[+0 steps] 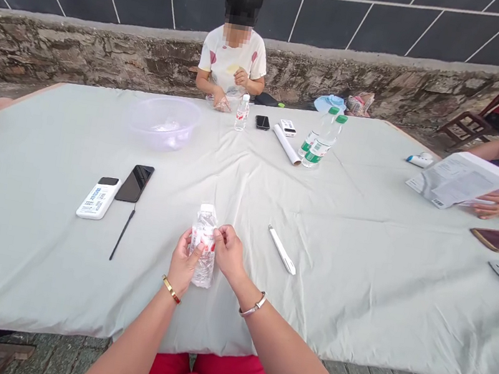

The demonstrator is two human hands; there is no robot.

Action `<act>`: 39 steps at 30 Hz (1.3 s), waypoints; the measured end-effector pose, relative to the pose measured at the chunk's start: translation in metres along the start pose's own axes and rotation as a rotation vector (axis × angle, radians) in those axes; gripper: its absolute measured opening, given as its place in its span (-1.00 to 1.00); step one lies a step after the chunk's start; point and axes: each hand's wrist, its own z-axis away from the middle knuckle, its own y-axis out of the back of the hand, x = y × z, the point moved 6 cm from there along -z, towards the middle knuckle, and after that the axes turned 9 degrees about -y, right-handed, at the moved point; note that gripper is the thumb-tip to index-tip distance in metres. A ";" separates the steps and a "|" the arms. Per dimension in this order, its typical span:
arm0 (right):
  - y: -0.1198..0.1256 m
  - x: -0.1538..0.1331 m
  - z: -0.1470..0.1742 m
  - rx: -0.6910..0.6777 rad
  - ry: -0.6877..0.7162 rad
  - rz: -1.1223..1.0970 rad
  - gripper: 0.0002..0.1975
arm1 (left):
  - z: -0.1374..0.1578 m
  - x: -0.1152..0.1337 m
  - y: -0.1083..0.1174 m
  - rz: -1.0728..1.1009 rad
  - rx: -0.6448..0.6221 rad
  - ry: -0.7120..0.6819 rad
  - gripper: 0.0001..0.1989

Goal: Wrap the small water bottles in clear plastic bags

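A small clear plastic bottle (pixel 202 273) with a white cap and a red-and-white label is between my hands, close to the front of the table. It looks crumpled, or wrapped in thin clear film; I cannot tell which. My left hand (pixel 184 260) is wrapped round its left side, thumb across the front. At the label's right edge, my right hand (pixel 229 249) pinches with thumb and forefinger; whether it grips label or film is too small to see. A white pen-shaped tool (pixel 282 250) lies right of my right hand.
Left of the bottle lie a white power bank (pixel 98 198) and a black phone (pixel 135 183). Farther back stand a clear basin (pixel 165 123), a small bottle (pixel 242 112), a paper roll (pixel 287 145) and two green-capped bottles (pixel 321 143). People sit across and at both sides; one holds papers (pixel 462 176).
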 end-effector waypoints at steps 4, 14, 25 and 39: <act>0.002 -0.005 0.001 0.014 0.032 -0.025 -0.78 | 0.001 0.002 -0.004 0.076 -0.046 0.040 -0.43; 0.004 0.014 0.017 -0.317 -0.141 -0.021 -0.65 | -0.001 0.004 -0.007 0.284 -0.067 0.161 -0.60; 0.004 0.025 0.045 -0.548 -0.191 -0.132 -0.58 | -0.015 0.011 0.010 0.432 0.057 0.208 -0.63; 0.000 0.025 0.046 -0.357 -0.160 -0.160 -0.73 | -0.016 0.013 0.016 0.556 -0.086 0.260 -0.42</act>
